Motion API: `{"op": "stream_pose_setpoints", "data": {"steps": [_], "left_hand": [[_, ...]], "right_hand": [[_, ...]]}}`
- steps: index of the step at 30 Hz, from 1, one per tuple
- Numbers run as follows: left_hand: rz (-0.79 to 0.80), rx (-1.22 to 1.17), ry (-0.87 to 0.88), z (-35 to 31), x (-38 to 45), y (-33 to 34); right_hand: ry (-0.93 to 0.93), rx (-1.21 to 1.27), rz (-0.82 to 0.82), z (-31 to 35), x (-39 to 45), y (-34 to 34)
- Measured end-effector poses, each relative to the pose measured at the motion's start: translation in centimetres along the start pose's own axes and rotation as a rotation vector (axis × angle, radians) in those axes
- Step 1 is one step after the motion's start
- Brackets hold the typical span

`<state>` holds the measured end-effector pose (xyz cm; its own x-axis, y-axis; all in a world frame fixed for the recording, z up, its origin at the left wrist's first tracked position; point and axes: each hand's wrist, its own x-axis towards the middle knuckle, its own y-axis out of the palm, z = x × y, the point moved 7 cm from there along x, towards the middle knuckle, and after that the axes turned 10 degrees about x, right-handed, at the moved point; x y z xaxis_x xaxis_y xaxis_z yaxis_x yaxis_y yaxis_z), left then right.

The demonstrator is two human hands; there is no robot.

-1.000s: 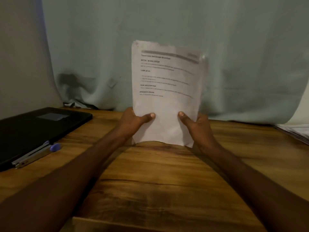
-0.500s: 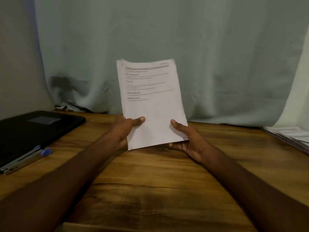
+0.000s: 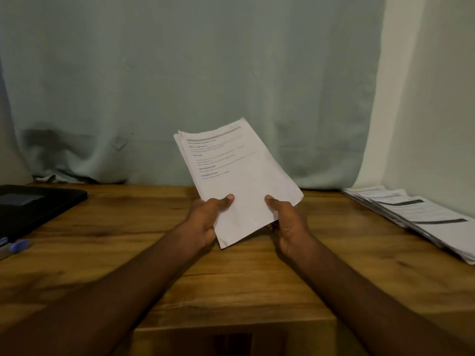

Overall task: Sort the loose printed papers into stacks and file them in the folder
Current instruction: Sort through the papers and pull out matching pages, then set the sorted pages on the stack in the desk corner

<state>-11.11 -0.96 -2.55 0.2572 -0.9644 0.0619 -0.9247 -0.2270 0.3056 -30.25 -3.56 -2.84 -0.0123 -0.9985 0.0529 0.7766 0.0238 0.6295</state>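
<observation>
Papers held off table, both thumbs pinching bottom edge: left hand, right hand. Long axis tilts up-left. Folder far left, nearer left hand; spread sheets right.

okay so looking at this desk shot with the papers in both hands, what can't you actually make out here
Head view only:
- Body text on the held papers: too small and blurred.
- Fingers of the left hand and right hand: hidden behind those sheets; only the thumbs show.
- Black folder: cut off by the left edge.
- Paper stack at right: runs off the frame; sheet count unclear.
</observation>
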Motion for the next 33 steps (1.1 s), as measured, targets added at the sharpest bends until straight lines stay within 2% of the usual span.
{"op": "stream_pose_setpoints", "data": {"steps": [5, 9, 13, 14, 16, 18, 21, 26, 30, 33], "left_hand": [[0.204, 0.079, 0.099, 1.0, -1.1, 9.6], [0.307, 0.246, 0.139, 2.2, -1.5, 17.2], [0.326, 0.529, 0.276, 4.7, -1.1, 22.8], [0.342, 0.675, 0.340, 5.5, -0.9, 23.6], [0.414, 1.058, 0.470, 7.3, -0.9, 24.8], [0.443, 1.221, 0.583, 7.7, -0.8, 25.1], [0.387, 1.194, 0.608, 7.5, -0.1, 24.4], [0.375, 1.371, 0.622, 8.2, 0.2, 25.0], [0.382, 1.477, 0.710, 7.9, -1.0, 25.4], [0.342, 1.485, 0.714, 7.5, -1.3, 25.1]], "right_hand": [[-0.136, 0.044, -0.166, 7.0, -0.4, -7.1], [-0.307, -0.086, -0.345, 15.3, -1.5, -14.2], [-0.382, -0.109, -0.497, 22.1, -2.6, -21.2], [-0.376, -0.104, -0.524, 23.6, -3.0, -22.9], [-0.374, -0.096, -0.604, 26.5, -3.9, -26.5], [-0.379, -0.106, -0.718, 28.6, -4.9, -29.9], [-0.318, -0.137, -0.851, 30.1, -5.9, -33.9], [-0.172, -0.289, -0.904, 30.3, -5.5, -36.4], [-0.113, -0.607, -0.826, 31.3, -5.5, -35.8], [-0.219, -0.830, -0.893, 32.2, -5.4, -36.1]]}}
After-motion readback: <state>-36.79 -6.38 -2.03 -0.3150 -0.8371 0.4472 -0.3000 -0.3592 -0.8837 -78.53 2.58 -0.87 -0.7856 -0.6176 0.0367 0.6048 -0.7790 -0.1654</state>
